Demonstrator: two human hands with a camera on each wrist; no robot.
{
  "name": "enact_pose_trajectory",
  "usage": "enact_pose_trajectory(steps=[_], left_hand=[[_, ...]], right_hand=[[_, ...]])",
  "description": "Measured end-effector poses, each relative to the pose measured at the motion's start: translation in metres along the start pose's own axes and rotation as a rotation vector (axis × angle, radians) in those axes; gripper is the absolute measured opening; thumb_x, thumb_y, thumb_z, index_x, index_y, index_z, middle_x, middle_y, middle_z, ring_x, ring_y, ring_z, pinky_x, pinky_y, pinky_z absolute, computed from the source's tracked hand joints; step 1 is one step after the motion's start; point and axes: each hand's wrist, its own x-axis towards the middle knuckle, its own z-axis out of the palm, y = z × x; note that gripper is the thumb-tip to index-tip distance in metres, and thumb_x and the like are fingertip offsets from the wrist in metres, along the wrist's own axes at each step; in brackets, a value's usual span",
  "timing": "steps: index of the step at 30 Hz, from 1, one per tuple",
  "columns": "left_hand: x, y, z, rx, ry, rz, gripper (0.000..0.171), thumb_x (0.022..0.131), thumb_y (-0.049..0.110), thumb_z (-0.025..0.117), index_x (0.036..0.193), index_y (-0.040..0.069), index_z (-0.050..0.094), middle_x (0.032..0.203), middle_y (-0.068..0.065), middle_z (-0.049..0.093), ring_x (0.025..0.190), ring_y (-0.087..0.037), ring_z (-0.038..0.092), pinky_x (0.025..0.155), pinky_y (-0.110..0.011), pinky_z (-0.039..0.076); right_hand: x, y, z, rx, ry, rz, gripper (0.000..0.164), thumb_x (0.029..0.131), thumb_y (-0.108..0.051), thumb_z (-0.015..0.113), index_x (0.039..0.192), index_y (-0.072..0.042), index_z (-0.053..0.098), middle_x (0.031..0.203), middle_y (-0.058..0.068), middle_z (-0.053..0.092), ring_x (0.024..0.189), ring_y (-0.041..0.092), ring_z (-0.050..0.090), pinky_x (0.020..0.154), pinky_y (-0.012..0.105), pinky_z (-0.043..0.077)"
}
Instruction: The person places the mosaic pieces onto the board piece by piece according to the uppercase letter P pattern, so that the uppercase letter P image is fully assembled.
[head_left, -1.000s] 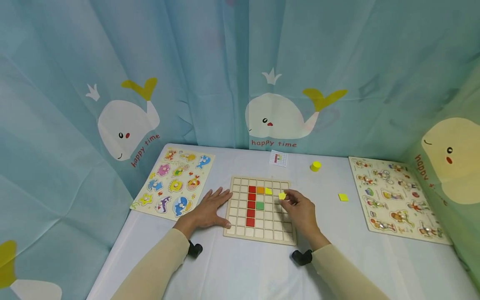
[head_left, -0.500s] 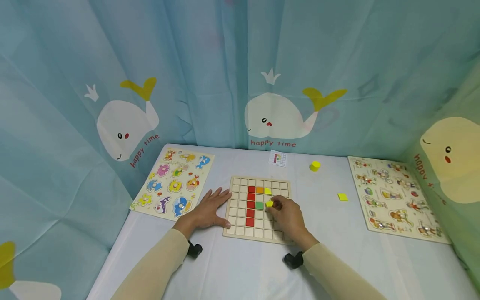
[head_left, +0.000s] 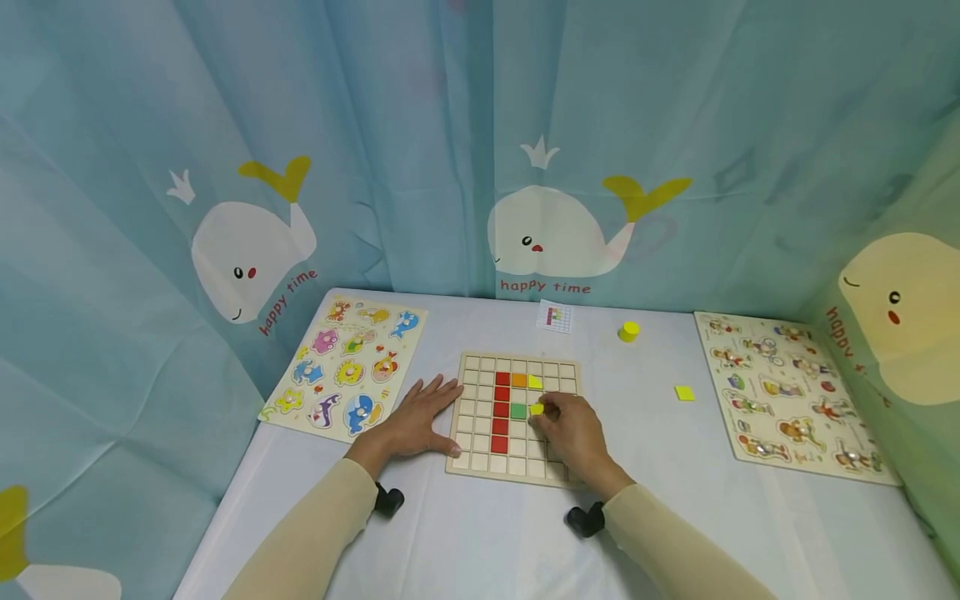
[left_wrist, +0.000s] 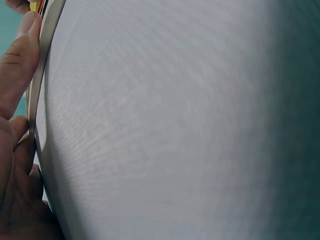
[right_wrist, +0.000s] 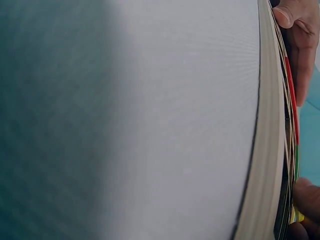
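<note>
A wooden grid board (head_left: 517,466) lies on the table between my hands. My left hand (head_left: 415,421) rests at its left edge with fingers spread; the thumb (left_wrist: 22,55) lies along the rim in the left wrist view. Between thumb and fingertips, my right hand (head_left: 575,432) pinches a yellow square tile (head_left: 536,409) over the cell just right of the green tile (head_left: 518,411). Red tiles (head_left: 500,426) form a column on the grid. Beside the column's top sit an orange tile (head_left: 519,380) and another yellow tile (head_left: 535,382).
A small printed pattern card (head_left: 555,316) lies behind the board. To the right are a yellow cylinder (head_left: 629,332) and a loose yellow tile (head_left: 684,392). Picture peg puzzles flank the workspace, a sea-animal one (head_left: 348,372) left and a figure one (head_left: 783,389) right.
My right hand has moved left and toward me across the board with the yellow tile, coming down beside the green tile. The left hand has stayed at the board's edge.
</note>
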Motion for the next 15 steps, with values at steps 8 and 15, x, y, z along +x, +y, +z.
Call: enact_pose_trajectory(steps=[8, 15], left_hand=[[0.0001, -0.0008, 0.0004, 0.006, 0.002, 0.004, 0.112, 0.078, 0.055, 0.088, 0.168, 0.021, 0.032, 0.176, 0.003, 0.023, 0.166, -0.022, 0.006, 0.137, -0.045, -0.001], [0.0015, -0.0032, 0.0019, 0.015, 0.004, 0.015, 0.112, 0.077, 0.057, 0.088, 0.168, 0.022, 0.031, 0.176, 0.004, 0.022, 0.166, -0.022, 0.006, 0.136, -0.045, -0.002]], right_hand=[[0.0002, 0.0012, 0.001, 0.003, -0.005, 0.001, 0.032, 0.093, -0.019, 0.082, 0.118, -0.001, 0.074, 0.107, 0.01, 0.072, 0.101, 0.026, 0.062, 0.091, 0.046, 0.058], [0.0006, 0.0018, 0.0009, -0.003, -0.001, -0.005, 0.024, 0.094, -0.018, 0.081, 0.112, -0.003, 0.076, 0.102, 0.008, 0.072, 0.097, 0.025, 0.062, 0.088, 0.045, 0.057]])
